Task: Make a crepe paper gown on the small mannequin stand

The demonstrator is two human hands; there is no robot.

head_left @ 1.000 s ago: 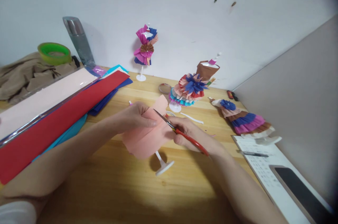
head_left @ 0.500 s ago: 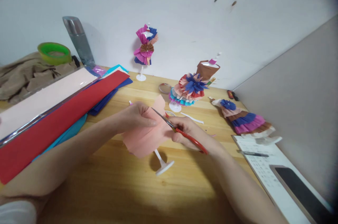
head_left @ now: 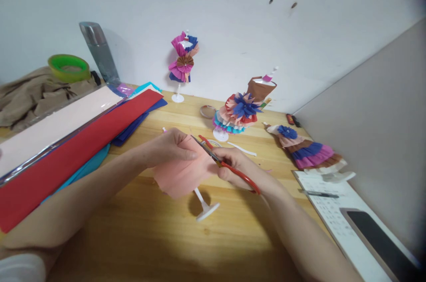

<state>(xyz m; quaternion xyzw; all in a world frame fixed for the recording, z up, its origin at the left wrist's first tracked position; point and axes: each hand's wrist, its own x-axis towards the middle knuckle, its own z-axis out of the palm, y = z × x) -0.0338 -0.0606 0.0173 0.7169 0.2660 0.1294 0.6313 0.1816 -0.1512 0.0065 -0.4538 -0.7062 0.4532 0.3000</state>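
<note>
Gone since the earlier frame is the pink paper's (head_left: 181, 175) upright flap. Paper is pinched by the left hand (head_left: 171, 146); scissors (head_left: 221, 162) are gripped by the right hand (head_left: 234, 166). Cleaner cutting is likely if the sheet is kept taut near the blades.

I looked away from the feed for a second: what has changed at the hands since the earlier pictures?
The upright flap of the pink paper above the scissors is gone from view, and a red handle loop now shows there. The left hand still pinches the paper; the right hand still holds the scissors. White stand and paper dresses unmoved.
</note>
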